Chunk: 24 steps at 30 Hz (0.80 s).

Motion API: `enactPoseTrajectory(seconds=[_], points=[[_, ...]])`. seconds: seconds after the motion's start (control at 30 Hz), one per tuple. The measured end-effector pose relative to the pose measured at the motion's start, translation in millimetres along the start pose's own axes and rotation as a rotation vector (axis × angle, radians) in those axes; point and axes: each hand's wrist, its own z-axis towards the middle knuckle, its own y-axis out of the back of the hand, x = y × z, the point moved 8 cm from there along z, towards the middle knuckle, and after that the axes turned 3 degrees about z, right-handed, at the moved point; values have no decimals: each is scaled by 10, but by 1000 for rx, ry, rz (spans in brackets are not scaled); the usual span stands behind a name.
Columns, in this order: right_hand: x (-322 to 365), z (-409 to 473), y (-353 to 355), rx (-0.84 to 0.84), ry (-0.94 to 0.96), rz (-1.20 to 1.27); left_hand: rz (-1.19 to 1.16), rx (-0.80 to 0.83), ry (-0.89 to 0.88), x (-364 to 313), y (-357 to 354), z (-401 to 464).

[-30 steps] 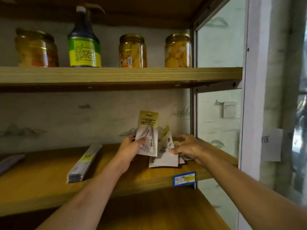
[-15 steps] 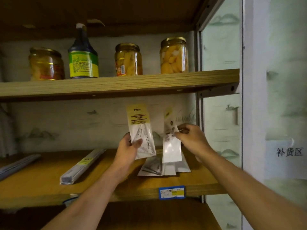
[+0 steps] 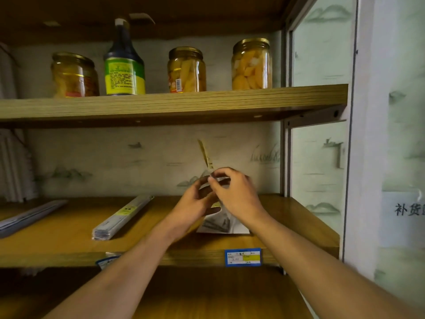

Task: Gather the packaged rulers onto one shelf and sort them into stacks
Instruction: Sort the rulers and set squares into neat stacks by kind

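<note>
The middle shelf (image 3: 69, 236) is carrying all the rulers in view, under an upper shelf (image 3: 174, 101) of fruit jars (image 3: 186, 69) and a dark sauce bottle (image 3: 124, 63). Toward 9 o'clock on the middle shelf, a tidy stack of long packaged straight rulers (image 3: 123, 217) is lying at a slant, and another flat bundle (image 3: 30, 216) is resting at the far left edge. At 3 o'clock of that stack, a small pile of set-square packets (image 3: 224, 224) is lying flat near the front edge, above the blue price tag (image 3: 243, 257).

Above that pile both hands are meeting. The left hand (image 3: 195, 204) is curling around a packet seen almost edge-on, its yellow header card (image 3: 205, 155) sticking up toward 12 o'clock; the right hand (image 3: 236, 195) is pinching the top of the same packet or a second one, which cannot be told apart here.

The step looks like squaring held packets together. It would go best by aligning header cards at one end, tapping the bottom edges level, then lowering them straight onto the pile, well apart from the long rulers.
</note>
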Motion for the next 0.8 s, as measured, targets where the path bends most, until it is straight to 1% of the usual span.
enactPoseTrajectory(seconds=[0.1,0.17,0.23,0.3,0.37,0.47,0.53,0.6,0.67,0.73,0.8], points=[[51,-26,-71,23,25,25,17,-49,-9,10,64,-3],[59,-9,-89,60,30,31,-22,-132,8,39,170,-4],[-37,33,-34,62,-4,3,-25,-218,49,93,326,-5],[-225,80,73,66,-71,-106,8,-298,118,178,503,-14],[-434,35,106,150,-200,-263,37,-355,196,277,651,-34],[-666,-143,-31,340,-382,-479,18,-365,268,362,692,-58],[-726,-179,-98,384,-420,-550,-2,-352,270,374,654,-54],[-730,-146,-73,410,-436,-553,-8,-331,270,377,628,-44],[-755,-120,15,436,-491,-502,-24,-321,272,386,639,-33],[-863,-101,99,424,-565,-368,-59,-327,275,389,656,-22],[-946,-91,172,366,-615,-214,-103,-327,277,385,629,-21]])
